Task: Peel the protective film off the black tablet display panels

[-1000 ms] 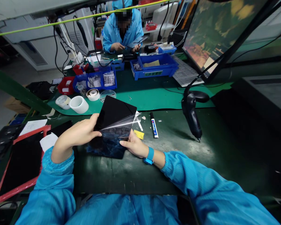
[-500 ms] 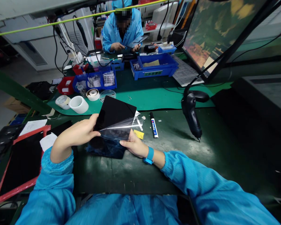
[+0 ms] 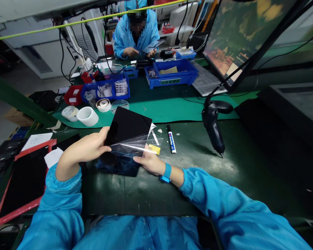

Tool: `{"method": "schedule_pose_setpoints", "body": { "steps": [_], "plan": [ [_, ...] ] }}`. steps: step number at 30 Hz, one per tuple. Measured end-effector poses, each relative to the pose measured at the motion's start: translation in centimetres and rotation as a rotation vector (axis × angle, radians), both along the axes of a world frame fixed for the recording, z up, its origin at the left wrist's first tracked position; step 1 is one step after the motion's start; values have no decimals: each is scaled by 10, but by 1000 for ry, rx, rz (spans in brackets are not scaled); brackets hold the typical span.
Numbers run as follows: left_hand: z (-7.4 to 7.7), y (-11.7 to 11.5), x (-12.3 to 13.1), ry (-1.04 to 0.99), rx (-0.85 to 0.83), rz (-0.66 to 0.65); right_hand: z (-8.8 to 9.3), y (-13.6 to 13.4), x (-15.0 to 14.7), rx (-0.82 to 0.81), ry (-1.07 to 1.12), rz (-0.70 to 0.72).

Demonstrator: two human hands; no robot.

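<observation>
A glossy black tablet-sized panel (image 3: 130, 123) is held tilted above the dark work table in front of me. Across its lower half a clear plastic film (image 3: 131, 146) stands partly lifted, its loose corner sticking out past the right edge. My left hand (image 3: 90, 146) is closed on the panel's left edge, the thumb beside the film. Lower down on the right, my right hand (image 3: 151, 161) grips the panel's edge between thumb and fingers, some fingers hidden behind film and panel. Just right of it lie a yellow piece (image 3: 154, 149) and a blue-and-white marker (image 3: 171, 139).
A black handheld scanner (image 3: 213, 128) stands on the right. White tape rolls (image 3: 88, 116) and blue parts bins (image 3: 169, 74) sit behind the panel. On the left lies a red-edged dark panel (image 3: 23, 180). A co-worker (image 3: 137, 31) sits opposite, below a monitor (image 3: 247, 34) at right.
The clear film has shifted, with its loose corner now reaching a little farther right and its folds lying lower. Both hands and the panel stay almost where they were.
</observation>
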State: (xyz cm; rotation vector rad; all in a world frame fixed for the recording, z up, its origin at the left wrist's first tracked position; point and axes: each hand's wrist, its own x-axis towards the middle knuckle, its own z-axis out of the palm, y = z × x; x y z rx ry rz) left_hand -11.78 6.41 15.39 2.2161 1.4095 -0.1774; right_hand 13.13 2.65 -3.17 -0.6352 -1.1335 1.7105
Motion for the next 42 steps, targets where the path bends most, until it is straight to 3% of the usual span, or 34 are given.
{"method": "schedule_pose_setpoints", "body": {
  "steps": [12, 21, 42],
  "plan": [
    [-2, 1, -4, 1, -4, 0, -6, 0, 2, 28, 51, 43],
    [-2, 1, -3, -13, -4, 0, 6, -2, 2, 14, 85, 65],
    [2, -1, -1, -13, -52, 13, 14, 0, 3, 58, -22, 35]
  ]
}}
